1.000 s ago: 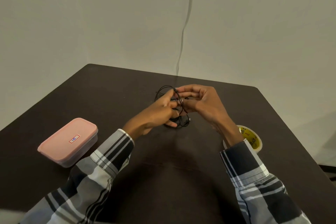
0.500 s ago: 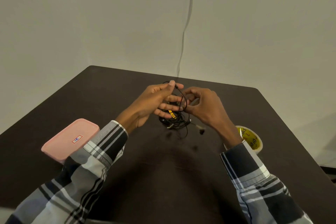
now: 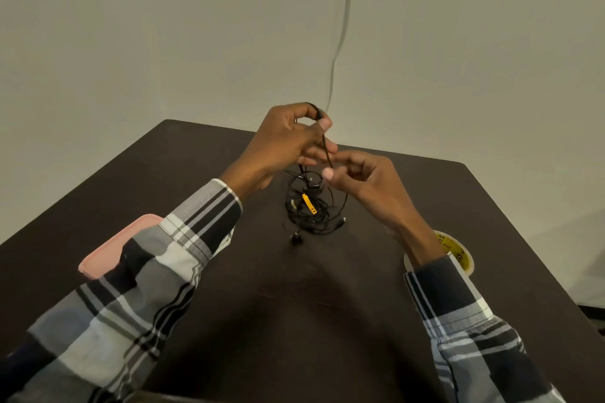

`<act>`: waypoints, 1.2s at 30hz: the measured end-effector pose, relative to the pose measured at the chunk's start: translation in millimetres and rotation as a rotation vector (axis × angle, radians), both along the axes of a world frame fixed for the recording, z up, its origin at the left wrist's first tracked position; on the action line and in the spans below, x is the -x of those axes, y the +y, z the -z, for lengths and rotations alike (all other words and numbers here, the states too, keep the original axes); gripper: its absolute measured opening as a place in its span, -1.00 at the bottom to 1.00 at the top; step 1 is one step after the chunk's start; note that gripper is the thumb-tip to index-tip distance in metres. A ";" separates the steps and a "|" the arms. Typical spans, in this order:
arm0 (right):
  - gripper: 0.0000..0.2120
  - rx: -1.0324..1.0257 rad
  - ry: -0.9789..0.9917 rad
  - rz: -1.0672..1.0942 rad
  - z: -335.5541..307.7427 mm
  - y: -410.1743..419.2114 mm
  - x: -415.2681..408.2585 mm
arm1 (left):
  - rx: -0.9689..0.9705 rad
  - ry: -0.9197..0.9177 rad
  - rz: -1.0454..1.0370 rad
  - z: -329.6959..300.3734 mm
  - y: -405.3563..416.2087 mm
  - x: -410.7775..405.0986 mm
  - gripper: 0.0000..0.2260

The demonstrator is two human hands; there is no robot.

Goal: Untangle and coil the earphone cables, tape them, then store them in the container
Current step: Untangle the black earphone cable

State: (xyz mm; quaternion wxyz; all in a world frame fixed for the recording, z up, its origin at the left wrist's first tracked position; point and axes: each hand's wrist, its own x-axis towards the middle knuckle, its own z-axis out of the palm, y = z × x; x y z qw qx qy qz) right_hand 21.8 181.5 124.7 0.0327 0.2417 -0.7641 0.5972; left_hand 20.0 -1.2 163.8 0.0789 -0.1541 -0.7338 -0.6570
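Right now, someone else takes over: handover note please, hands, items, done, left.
Left hand: raised, pinch grip on one strand of the cable near its end.
Right hand: lower, fingertips on the same strand just above the tangle.
Cable: black, mostly a tangled heap on the table, a yellow tag showing in it, one earbud lying loose at the near side.
Tape: on the table by the right wrist, untouched.
Container: pink lid on, at left, partly hidden by the left sleeve.
Done: one strand lifted out.
Left: finish untangling, coil, tape, open container, store.
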 end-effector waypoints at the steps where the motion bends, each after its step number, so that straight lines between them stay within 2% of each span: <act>1: -0.91 0.005 0.019 0.044 1.0 0.6 0.3 | -0.009 0.016 -0.019 -2.1 -1.0 1.4 -0.86; 5: -0.88 0.209 -0.059 0.161 -0.1 7.5 2.4 | -0.095 0.009 -0.069 -1.6 -6.3 4.5 -0.86; 9: -0.92 0.118 -0.009 0.201 0.6 11.6 4.1 | -0.179 0.020 -0.118 4.3 -8.9 5.2 -0.89; 12: -0.86 0.119 0.000 0.211 3.5 15.5 5.0 | -0.220 0.051 -0.175 2.6 -14.2 4.9 -0.89; 17: -0.82 0.197 -0.091 0.233 3.7 26.7 7.6 | -0.182 0.047 -0.298 3.4 -24.6 7.6 -0.84; 22: -0.91 0.276 -0.130 0.239 3.1 29.2 10.6 | -0.110 0.090 -0.332 12.0 -32.9 10.4 -0.83; 26: -0.93 0.385 -0.061 0.263 2.0 28.1 11.8 | 0.052 0.178 -0.321 20.7 -39.3 13.2 -0.86; 29: -0.90 0.426 0.006 0.317 2.0 27.5 11.9 | 0.233 0.172 -0.322 31.2 -49.9 18.6 -0.79; 33: -0.83 0.397 0.046 0.412 0.7 29.8 12.2 | 0.697 0.141 -0.280 47.6 -63.9 17.9 -0.68; 36: -0.87 0.387 0.045 0.423 -0.5 29.5 12.2 | 1.017 0.175 -0.267 58.5 -70.2 20.3 -0.66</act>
